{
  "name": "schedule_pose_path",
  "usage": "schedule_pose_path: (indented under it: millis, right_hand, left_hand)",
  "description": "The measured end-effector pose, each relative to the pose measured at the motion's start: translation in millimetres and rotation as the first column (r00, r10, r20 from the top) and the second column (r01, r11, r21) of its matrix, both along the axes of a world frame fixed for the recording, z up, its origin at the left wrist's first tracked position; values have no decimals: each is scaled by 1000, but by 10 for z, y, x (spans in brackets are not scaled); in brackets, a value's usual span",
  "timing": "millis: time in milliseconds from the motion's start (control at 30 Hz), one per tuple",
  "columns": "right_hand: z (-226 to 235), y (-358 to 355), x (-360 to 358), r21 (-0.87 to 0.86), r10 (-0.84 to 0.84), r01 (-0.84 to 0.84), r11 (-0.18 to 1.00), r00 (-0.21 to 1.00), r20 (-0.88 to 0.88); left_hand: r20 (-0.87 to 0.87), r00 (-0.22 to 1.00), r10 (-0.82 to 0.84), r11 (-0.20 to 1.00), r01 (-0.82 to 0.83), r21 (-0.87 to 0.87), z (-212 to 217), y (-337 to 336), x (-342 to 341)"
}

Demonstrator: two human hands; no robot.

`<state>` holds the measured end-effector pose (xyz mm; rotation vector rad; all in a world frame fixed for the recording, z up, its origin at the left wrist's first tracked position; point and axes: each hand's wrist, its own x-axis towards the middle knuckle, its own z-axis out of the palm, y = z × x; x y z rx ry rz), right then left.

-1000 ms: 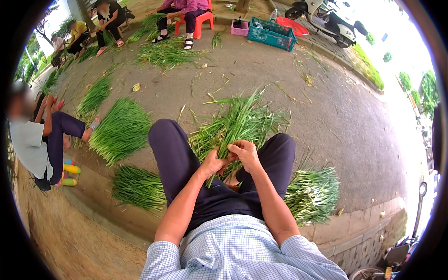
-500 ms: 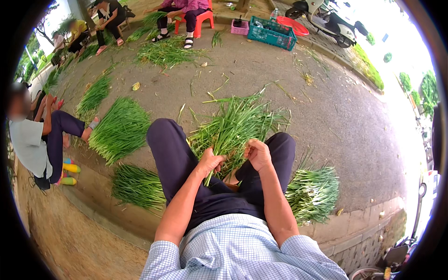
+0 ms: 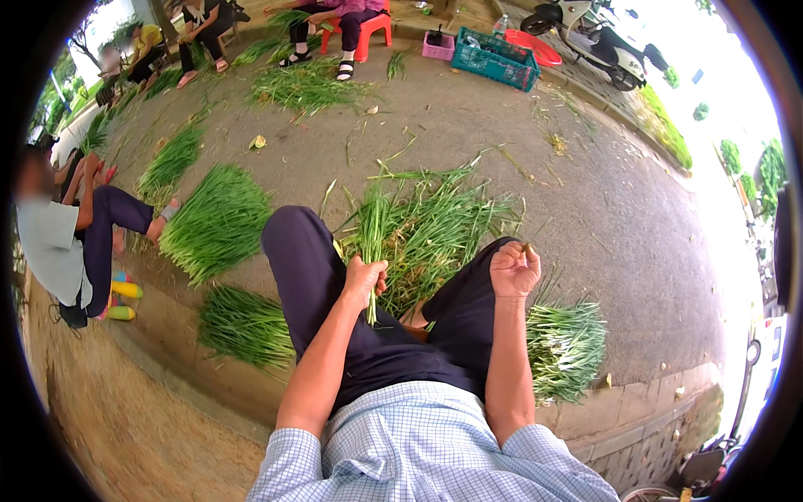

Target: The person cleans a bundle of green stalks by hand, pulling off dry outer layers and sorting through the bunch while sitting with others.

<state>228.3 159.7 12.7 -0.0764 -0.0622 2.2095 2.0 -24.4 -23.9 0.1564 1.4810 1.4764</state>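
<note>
Left hand (image 3: pixel 365 280) grips a slim bundle of chive-like greens (image 3: pixel 373 222) near its base, at the left edge of the loose pile (image 3: pixel 447 222). Right hand (image 3: pixel 514 272), fingers curled, pinches a small dark scrap (image 3: pixel 526 248) right of the pile; stacked greens (image 3: pixel 565 347) lie farther right, nearer the body.

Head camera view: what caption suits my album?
Left hand gripping a bunch of green chive-like stalks, right hand held apart.

Scrap (image 3: pixel 525 248) at right hand (image 3: pixel 515 271) — too small to tell | pink-shirted person (image 3: pixel 350 20) — cut off above
</note>
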Motion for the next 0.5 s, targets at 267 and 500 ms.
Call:
schedule_pose_path:
  millis: [267, 500]
  right_hand:
    - [-140, -415, -571, 211, -37, -295, 932, 501, 865]
    - [-320, -753, -847, 379, -692, -849, 369, 22, 722]
  left_hand:
    - [-14, 998, 69, 995, -67, 79, 85, 7, 30]
    - [-84, 996, 28, 988, -15, 152, 159, -10, 75]
